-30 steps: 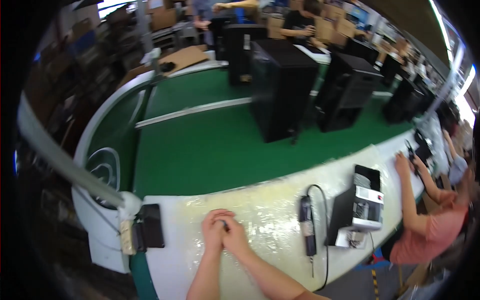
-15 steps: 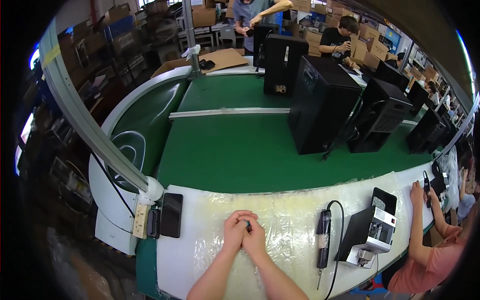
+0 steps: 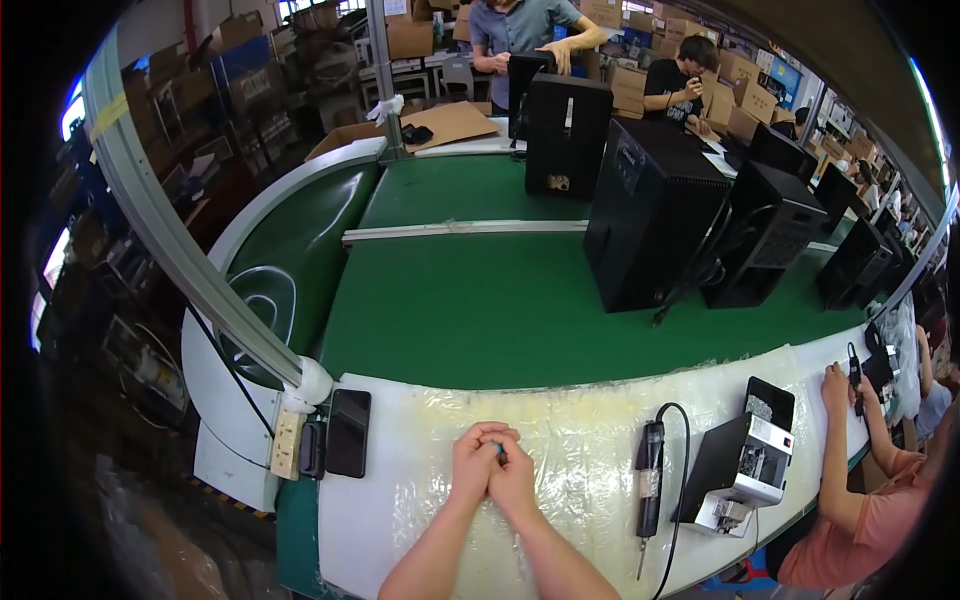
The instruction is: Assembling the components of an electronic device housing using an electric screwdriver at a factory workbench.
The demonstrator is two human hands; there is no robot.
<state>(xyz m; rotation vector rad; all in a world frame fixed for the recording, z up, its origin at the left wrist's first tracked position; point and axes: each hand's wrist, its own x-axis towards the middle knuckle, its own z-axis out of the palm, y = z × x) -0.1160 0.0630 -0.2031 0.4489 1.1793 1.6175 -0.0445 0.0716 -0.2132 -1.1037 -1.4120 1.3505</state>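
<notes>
My left hand (image 3: pixel 474 468) and my right hand (image 3: pixel 513 478) are closed together over the middle of the work surface, fingers folded into each other. A small teal spot (image 3: pixel 499 448) shows between them; what it belongs to is hidden. Under them lies clear plastic film (image 3: pixel 570 440) over a pale, yellowish sheet. To the right of my hands, a black electric screwdriver (image 3: pixel 650 480) rests with its bit toward me. Beside it stands a black and silver screw feeder (image 3: pixel 745 465). A black phone (image 3: pixel 348 432) lies to the left.
Beyond the work surface runs a green conveyor belt (image 3: pixel 440 300) carrying several tall black boxes, the largest (image 3: pixel 650 220) at centre right. A metal post (image 3: pixel 200 240) and a power strip (image 3: pixel 286 445) stand at left. A co-worker (image 3: pixel 850 510) works at right; others stand across the belt.
My hands stay clasped in the same place. Across the belt, a person's hands have shifted onto a black box. The view has moved slightly, and the largest box appears a little further right.
</notes>
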